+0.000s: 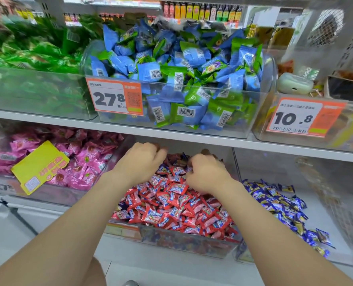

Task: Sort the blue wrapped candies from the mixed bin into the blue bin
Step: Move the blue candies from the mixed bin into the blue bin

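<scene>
**Q:** Lower shelf, near row?

**A:** Three clear bins side by side. Centre: mixed bin [184,243], heaped with red wrapped candies [177,205], too many to count. Left hand [139,159] and right hand [207,174] both sunk into rear of heap, fingers curled down among wrappers. Grasp hidden for both, cannot tell. One dark blue wrapper [184,156] showing between the two hands.

**Q:** Location of blue wrapped candies [279,203]?

**A:** Loose pile in blue bin [336,213], just right of mixed bin, gathered along its left side. Uncounted.

**Q:** Third bin?

**A:** Pink bin [53,195], left of mixed bin, filled with pink candies [86,159]. One yellow tag [40,167] lying across its front.

**Q:** Upper shelf, far row?

**A:** Three clear bins again. Left: green bin [37,100], green packets [33,52]. Centre: round-backed bin [254,112], blue-and-green packets [181,65], one orange price tag [114,97] reading 27.8. Right: end bin [347,137], contents blurred, second orange tag [303,117] reading 10.8
</scene>
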A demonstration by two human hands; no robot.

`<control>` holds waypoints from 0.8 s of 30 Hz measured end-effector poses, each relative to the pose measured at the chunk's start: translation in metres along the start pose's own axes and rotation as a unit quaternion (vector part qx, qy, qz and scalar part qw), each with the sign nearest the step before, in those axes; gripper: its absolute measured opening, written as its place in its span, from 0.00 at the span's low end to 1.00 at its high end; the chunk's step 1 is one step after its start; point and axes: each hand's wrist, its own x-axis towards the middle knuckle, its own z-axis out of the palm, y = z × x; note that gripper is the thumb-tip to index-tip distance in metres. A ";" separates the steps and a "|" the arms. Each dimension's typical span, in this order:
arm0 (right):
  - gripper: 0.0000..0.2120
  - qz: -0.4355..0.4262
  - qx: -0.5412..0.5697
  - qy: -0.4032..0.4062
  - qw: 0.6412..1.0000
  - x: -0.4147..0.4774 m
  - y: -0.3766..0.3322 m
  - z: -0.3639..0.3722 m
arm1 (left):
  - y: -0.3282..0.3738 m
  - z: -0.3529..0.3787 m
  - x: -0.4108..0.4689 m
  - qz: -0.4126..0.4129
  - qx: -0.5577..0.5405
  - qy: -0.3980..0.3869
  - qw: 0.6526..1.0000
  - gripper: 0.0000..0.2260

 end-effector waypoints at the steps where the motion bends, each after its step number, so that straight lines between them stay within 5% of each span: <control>1: 0.13 -0.003 0.017 0.009 1.000 0.003 0.001 0.001 | -0.002 0.001 -0.001 0.016 0.017 0.001 1.000 0.09; 7: 0.26 -0.035 0.022 -0.071 0.997 0.017 -0.006 0.007 | -0.016 0.009 0.004 -0.079 -0.043 -0.015 0.996 0.06; 10: 0.20 -0.034 0.017 -0.089 0.995 0.023 0.000 0.003 | -0.011 0.011 0.002 -0.064 -0.038 -0.064 0.995 0.23; 14: 0.15 -0.033 0.033 -0.091 0.995 0.018 0.008 -0.002 | -0.014 0.019 0.004 -0.052 -0.037 -0.126 0.990 0.10; 24: 0.12 -0.028 0.053 0.061 0.996 0.022 -0.001 0.014 | -0.014 0.018 0.005 -0.039 -0.055 -0.083 0.994 0.07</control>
